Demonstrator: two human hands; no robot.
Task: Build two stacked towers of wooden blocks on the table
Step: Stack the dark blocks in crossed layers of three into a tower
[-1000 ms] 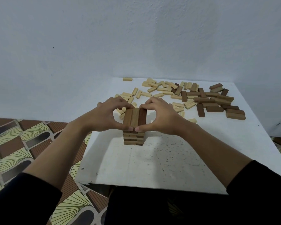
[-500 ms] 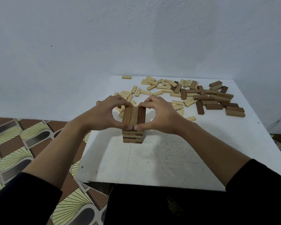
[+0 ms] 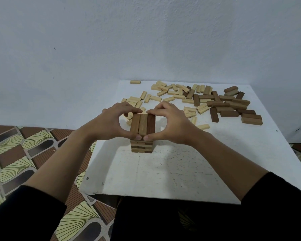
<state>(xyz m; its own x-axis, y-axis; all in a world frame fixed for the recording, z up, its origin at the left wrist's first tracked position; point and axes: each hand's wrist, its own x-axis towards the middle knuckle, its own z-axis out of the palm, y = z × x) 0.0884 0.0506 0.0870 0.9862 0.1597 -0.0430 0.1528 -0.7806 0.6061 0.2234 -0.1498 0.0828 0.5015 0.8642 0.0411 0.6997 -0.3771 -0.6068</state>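
1. The left hand [image 3: 109,125] and right hand [image 3: 171,126] both clasp the top layer [image 3: 142,124] of the tower [image 3: 141,146]. Each thumb tip presses the near ends of the blocks and each curled forefinger hooks over the far ends, so the layer is pinched lengthwise from both sides.
2. The thumb tips almost meet at the near edge; whether they touch cannot be told.
3. The top layer is three blocks lying side by side, pointing away from the camera: mid-brown on the left, pale tan in the middle, dark reddish brown on the right.
4. Below the thumbs, several more layers show as thin stripes of pale and dark wood, squared up and upright.
5. The tower stands just left of the frame's centre, on the white table [image 3: 181,171], whose surface is scuffed and speckled.
6. Behind the hands, pale loose blocks [image 3: 172,92] lie scattered; right of them is a heap of dark loose blocks [image 3: 233,107].
7. One single pale block [image 3: 135,82] sits at the table's far left corner.
8. Black sleeves [image 3: 24,216] fill the lower corners; patterned floor tiles [image 3: 16,153] show at left.
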